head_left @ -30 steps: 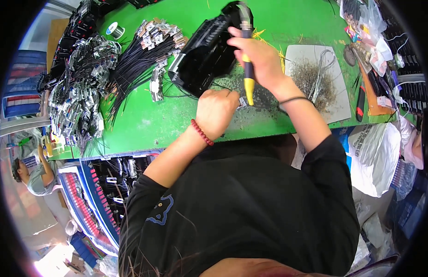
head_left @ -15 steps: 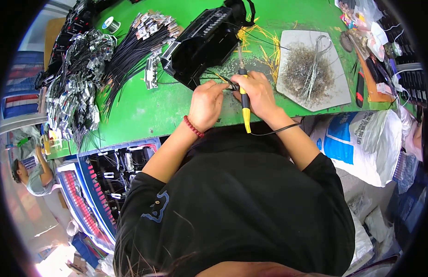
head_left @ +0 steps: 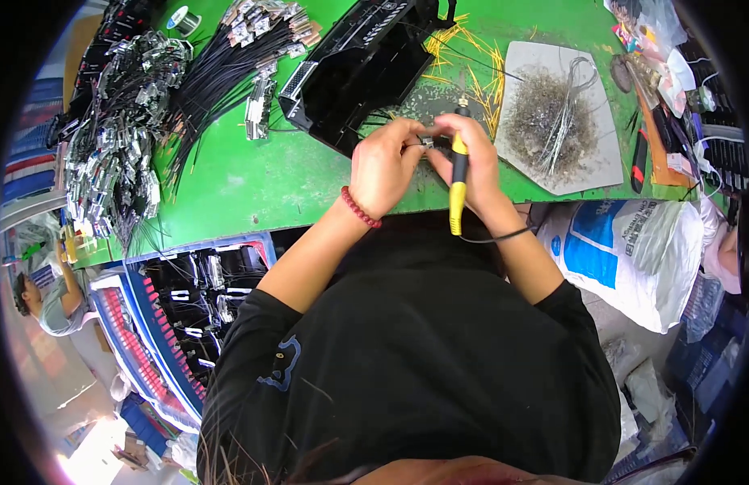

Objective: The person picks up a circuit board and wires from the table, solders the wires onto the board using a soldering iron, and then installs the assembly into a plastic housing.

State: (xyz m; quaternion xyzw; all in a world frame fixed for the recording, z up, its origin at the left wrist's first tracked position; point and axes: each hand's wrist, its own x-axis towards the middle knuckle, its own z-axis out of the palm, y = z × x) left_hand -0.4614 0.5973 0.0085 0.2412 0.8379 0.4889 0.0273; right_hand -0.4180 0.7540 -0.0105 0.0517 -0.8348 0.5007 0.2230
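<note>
My right hand point(head_left: 477, 158) is closed around a black and yellow soldering iron point(head_left: 459, 178). The iron's tip points away from me, and its cord trails down past my wrist. Close beside it, my left hand point(head_left: 384, 166) pinches a small silvery part point(head_left: 427, 142) where the fingertips of both hands meet. The part is mostly covered by fingers, so its exact kind does not show. Just beyond my left hand, a black plastic housing point(head_left: 354, 77) lies tilted on the green table point(head_left: 221, 182), with thin dark wires coming out of it.
Bundles of black wires with silvery ends point(head_left: 221, 81) spread over the left side, near a solder spool point(head_left: 184, 21). Yellow wires point(head_left: 479, 61) lie behind the iron. Right of them sits a grey board point(head_left: 605, 153) with residue and solder strands. A red-black cutter point(head_left: 639, 158) lies farther right.
My hands have come together, and the silvery part now shows between the fingertips. The iron has shifted right and toward me. The view has moved slightly.
</note>
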